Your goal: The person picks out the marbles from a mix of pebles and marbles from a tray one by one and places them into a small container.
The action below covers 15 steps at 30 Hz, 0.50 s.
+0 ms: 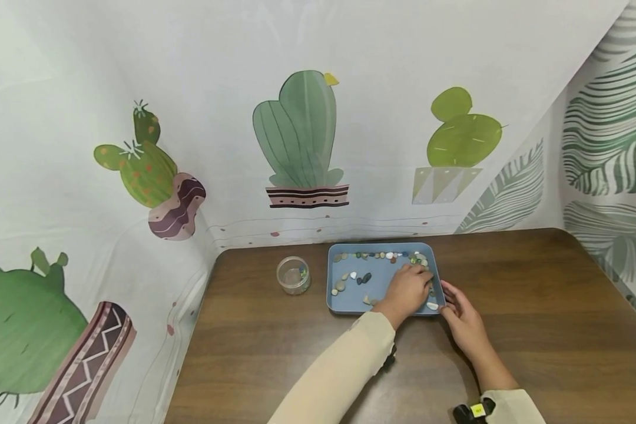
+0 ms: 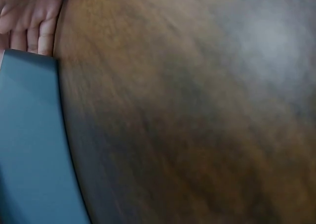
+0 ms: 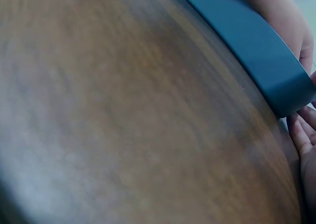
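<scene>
1. Centrally, one shallow blue rectangular tray lies on the brown wood-grain tabletop, near its back edge.
2. Two hands are at work. The left hand is palm-down inside the tray, over its right part, among the stones there. Its fingertips are hidden, so I cannot tell whether its grip is wide, narrow or round a stone.
3. The right hand has its grip on the tray's near right corner, thumb and fingers on either side of it.
4. About a dozen small mixed-colour stones form one row along the tray's far side; their exact number is hard to read at this size.
5. Two dark oval stones lie left of the tray's middle, and four pale rounded stones curve away beside them.
6. One flat white stone rests in the near right corner, just beside the right hand.
7. One clear round jar, with a few green and blue pieces inside, stands left of the tray, apart from it.
8. Behind hangs white fabric printed with four green cacti.
</scene>
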Available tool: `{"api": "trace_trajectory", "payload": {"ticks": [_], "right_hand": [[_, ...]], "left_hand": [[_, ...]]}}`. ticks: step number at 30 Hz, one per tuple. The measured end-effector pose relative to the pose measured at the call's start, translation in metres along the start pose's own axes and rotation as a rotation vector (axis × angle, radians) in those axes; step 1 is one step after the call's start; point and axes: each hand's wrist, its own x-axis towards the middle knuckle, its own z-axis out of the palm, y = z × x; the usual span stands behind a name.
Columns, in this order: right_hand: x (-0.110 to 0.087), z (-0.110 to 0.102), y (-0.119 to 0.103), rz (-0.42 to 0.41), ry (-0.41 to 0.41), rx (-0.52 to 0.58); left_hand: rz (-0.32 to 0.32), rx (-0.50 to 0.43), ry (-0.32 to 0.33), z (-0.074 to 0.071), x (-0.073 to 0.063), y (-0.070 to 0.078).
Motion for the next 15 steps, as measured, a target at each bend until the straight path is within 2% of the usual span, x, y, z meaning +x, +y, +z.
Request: {"api": "trace_trajectory", "payload": {"ticks": [7,15], "right_hand": [[0.0002,0.0001,0.0017,-0.029,-0.005,-0.001],[-0.0003,0.0008,0.0016,-0.043,-0.005,-0.043]], "left_hand": [[-0.015,0.022,0.000,0.0040,-0.0011,0.0012],[-0.064,0.049,-0.038,-0.0017,-0.0037,0.0043]]}}
